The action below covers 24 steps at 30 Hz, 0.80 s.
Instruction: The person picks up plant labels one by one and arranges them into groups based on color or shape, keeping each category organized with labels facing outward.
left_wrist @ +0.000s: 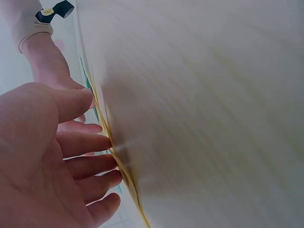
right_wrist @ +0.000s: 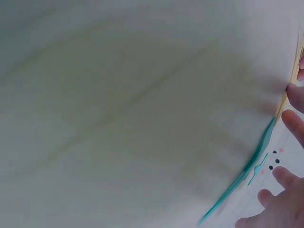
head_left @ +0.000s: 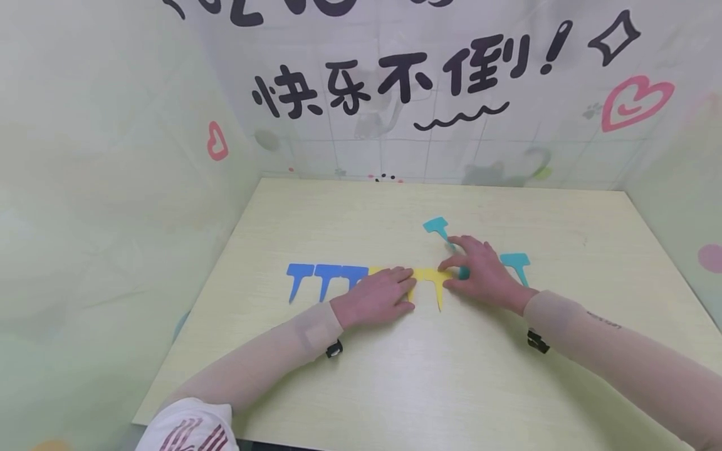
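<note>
Markers point(head_left: 430, 274), yellow, T-shaped, long stems point(head_left: 439, 297) pointing nearward

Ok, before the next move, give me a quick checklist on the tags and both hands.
1. Blue tags lined up: ok, three side by side.
2. Left hand on the row: ok, fingers rest over the yellow tags.
3. Yellow joins under that hand: cannot tell, partly covered.
4. Right hand at the row's end: ok, thumb and a fingertip at the rightmost yellow tag.
5. Far teal tag in line: not ok, lies tilted beyond the row.
6. Rightmost teal tag joined: not ok, lies apart.
</note>
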Available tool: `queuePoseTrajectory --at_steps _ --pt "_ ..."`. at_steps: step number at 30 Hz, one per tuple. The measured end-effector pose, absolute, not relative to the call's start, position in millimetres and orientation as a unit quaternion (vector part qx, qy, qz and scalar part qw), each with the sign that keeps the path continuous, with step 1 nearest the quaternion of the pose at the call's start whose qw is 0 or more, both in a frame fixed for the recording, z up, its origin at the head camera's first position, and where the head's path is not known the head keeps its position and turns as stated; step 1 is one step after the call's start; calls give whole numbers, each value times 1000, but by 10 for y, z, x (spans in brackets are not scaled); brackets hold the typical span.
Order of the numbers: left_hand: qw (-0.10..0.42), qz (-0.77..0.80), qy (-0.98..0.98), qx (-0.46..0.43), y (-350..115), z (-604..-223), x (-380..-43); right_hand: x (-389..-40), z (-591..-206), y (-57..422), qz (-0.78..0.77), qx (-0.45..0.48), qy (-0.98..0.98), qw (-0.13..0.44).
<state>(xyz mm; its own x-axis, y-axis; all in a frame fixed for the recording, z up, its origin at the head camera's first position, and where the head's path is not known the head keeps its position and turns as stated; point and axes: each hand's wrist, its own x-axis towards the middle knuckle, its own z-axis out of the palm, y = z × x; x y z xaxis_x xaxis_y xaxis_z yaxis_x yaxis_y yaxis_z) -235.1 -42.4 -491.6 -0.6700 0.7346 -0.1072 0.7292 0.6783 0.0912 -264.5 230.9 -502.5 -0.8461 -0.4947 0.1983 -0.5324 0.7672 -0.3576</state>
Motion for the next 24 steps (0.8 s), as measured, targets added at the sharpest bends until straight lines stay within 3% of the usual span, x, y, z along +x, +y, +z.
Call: queuePoseTrajectory --at_steps 24 --pt "40 30 903 427 -297 -4777 -2320 -2707 -4887 2565 204 300 -930 52"
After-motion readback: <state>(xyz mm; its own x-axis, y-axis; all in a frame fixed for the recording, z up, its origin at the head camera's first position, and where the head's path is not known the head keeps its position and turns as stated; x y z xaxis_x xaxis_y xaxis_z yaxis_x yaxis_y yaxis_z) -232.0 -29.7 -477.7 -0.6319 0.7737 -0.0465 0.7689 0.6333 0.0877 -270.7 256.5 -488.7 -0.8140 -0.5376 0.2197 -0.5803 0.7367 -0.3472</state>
